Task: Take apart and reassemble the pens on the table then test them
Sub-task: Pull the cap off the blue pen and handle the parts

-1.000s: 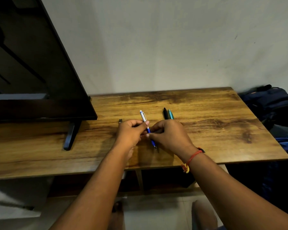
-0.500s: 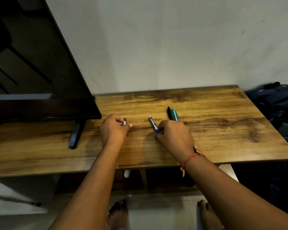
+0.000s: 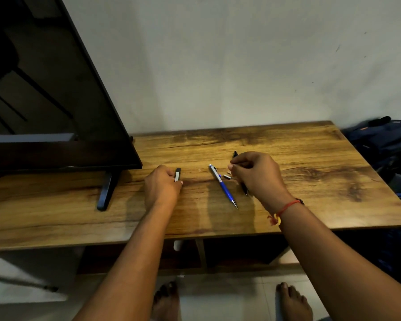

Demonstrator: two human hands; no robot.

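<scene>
A blue and silver pen (image 3: 223, 186) lies loose on the wooden table (image 3: 310, 200), tip toward me. Just right of it, my right hand (image 3: 258, 174) curls its fingers round a black pen (image 3: 235, 155); the pen's top sticks out above the fingers and its tip shows below them. A tiny silver piece (image 3: 227, 177) lies between the blue pen and this hand. Further left, my left hand (image 3: 162, 187) rests on the table and pinches the near end of a short dark piece with a pale face (image 3: 177, 174). No teal pen is visible.
A large dark television (image 3: 56, 112) on a black foot (image 3: 105, 191) fills the table's left part. The wall stands right behind the table. A dark blue backpack (image 3: 384, 140) sits off the right edge. My bare feet (image 3: 292, 302) are on the floor below.
The blue pen has left both hands and now lies on the table. My right hand moved right onto the black pen. My left hand moved left to the short dark piece.
</scene>
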